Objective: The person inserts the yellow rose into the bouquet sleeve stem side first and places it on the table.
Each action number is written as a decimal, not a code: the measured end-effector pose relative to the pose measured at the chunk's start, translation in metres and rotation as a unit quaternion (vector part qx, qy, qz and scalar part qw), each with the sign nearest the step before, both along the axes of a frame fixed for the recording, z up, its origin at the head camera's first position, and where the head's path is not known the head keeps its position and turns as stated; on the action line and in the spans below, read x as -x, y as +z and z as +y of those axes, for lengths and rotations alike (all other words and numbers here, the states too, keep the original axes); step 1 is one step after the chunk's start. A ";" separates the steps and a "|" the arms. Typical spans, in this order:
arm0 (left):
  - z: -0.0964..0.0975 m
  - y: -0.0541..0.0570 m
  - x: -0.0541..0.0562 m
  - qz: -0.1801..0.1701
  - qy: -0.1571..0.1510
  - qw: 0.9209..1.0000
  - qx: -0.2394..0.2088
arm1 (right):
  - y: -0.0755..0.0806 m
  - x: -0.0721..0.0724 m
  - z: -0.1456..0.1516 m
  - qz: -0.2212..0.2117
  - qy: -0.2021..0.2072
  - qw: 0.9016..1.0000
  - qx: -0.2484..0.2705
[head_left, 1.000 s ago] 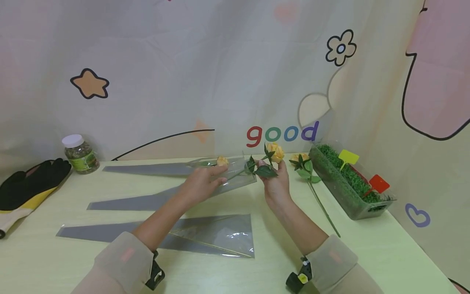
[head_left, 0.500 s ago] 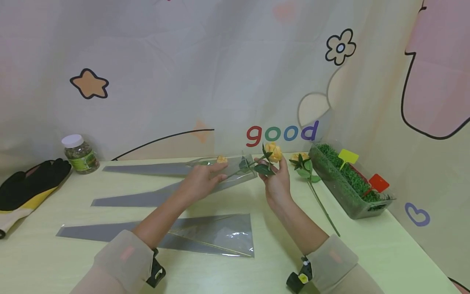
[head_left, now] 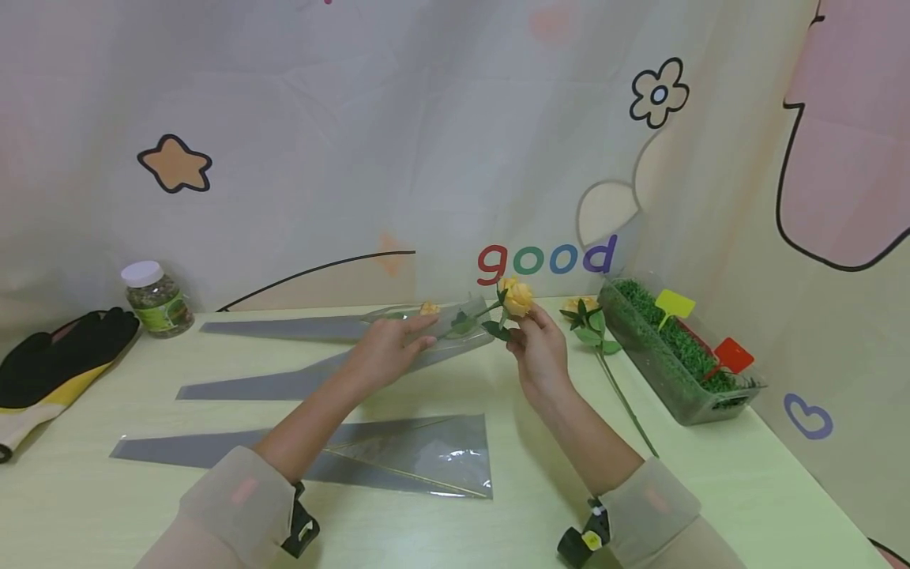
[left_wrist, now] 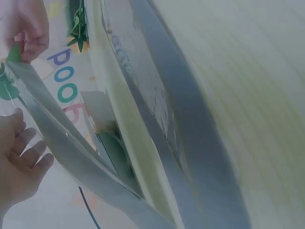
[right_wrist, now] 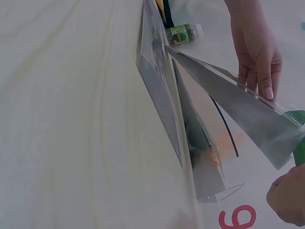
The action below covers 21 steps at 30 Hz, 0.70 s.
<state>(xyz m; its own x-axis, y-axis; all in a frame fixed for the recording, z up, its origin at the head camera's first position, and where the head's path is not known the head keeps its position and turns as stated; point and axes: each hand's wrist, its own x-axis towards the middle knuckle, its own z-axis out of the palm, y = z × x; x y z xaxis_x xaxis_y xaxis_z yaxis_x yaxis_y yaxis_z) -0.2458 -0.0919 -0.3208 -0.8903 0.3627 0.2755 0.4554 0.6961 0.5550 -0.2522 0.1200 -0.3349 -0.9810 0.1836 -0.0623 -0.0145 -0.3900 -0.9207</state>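
My left hand (head_left: 384,348) pinches the upper edge of a clear-and-grey flower sleeve (head_left: 298,382), thumb on one side and fingers on the other in the right wrist view. This sleeve (right_wrist: 252,117) is raised at its wide mouth. A yellow rose (head_left: 517,298) has its stem and a leaf inside that mouth, its bloom outside. My right hand (head_left: 546,356) holds the rose just under the bloom. Behind lies another sleeve (head_left: 284,327) with a yellow rose (head_left: 430,309) in it. A flat sleeve (head_left: 419,450) lies in front. On the right rests a loose yellow rose (head_left: 618,387).
A clear planter (head_left: 675,379) of green grass with yellow and red tags stands at the right edge. On the left are a lidded jar (head_left: 158,300) and black-yellow gloves (head_left: 64,359). A printed curtain (head_left: 341,158) hangs behind the table (head_left: 441,537).
My right hand has brought the rose leftward, so its leaf is now deeper in the sleeve. The right grip has changed around the bloom's base. My left hand has hardly moved.
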 end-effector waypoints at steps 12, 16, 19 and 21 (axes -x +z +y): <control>-0.001 0.001 -0.001 -0.011 0.003 1.000 -0.003 | 0.001 -0.002 0.005 0.013 0.011 0.999 0.048; -0.001 0.001 -0.001 -0.010 0.002 1.000 -0.002 | 0.000 -0.002 0.005 0.025 0.014 0.999 0.042; 0.000 0.002 0.000 -0.005 0.000 1.000 -0.003 | 0.000 -0.004 0.005 0.035 0.020 0.999 0.032; 0.000 0.002 0.000 0.000 0.000 1.000 -0.001 | 0.000 -0.005 0.006 0.040 0.024 0.999 0.025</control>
